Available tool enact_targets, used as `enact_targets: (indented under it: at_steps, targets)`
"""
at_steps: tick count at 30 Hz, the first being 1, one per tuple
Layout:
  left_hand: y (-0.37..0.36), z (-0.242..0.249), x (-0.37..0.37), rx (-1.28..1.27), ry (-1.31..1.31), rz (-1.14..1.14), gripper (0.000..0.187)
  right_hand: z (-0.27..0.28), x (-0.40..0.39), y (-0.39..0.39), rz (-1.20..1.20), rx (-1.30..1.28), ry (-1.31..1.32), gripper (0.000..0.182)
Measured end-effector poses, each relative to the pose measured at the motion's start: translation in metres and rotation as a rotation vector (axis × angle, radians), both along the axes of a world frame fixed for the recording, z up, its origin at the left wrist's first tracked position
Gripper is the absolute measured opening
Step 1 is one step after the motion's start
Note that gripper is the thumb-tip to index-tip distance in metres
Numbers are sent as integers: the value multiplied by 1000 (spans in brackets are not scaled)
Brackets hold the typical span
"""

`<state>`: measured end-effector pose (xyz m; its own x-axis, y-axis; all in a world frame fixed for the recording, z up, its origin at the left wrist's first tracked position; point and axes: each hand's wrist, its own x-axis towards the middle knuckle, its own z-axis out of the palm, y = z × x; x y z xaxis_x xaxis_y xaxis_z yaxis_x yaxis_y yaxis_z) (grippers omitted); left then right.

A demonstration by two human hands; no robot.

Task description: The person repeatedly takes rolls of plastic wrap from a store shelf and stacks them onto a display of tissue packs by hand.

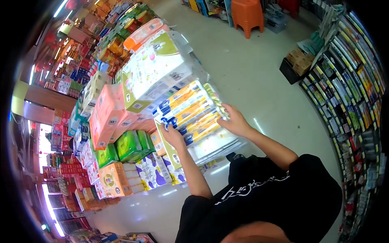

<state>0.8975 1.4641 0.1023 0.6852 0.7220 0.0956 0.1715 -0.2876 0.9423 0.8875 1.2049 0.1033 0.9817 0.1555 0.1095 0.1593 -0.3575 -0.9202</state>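
Observation:
Both hands are on a plastic-wrapped pack with yellow, white and blue bands, lying on the stack of tissue packs in the centre. My left hand grips its near left end, fingers curled at the blue edge. At its right end, my right hand holds the side with thumb and fingers. Directly behind the pack is a large white and olive pack. Beneath and nearer to me lies a white wrapped pack.
Pink packs, green packs and an orange pack are stacked at the left. Shelves of hanging goods run along the right. An orange stool and a black crate with boxes stand on the floor.

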Motion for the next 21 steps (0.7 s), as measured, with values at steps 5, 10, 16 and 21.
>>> enact_targets:
  at_steps: [5, 10, 16, 21]
  targets:
    - [-86, 43, -11, 443, -159, 159, 64, 8, -22, -100, -59, 83, 26, 67]
    - [-260, 63, -1, 314, -397, -175, 60, 1, -62, -245, -335, 127, 3, 63]
    - [-470, 44, -6, 82, -394, -841, 55, 23, -154, -405, -852, 117, -81, 56]
    - [-599, 41, -27, 275, -203, -1399, 54, 15, -219, -483, -1162, 133, -133, 57]
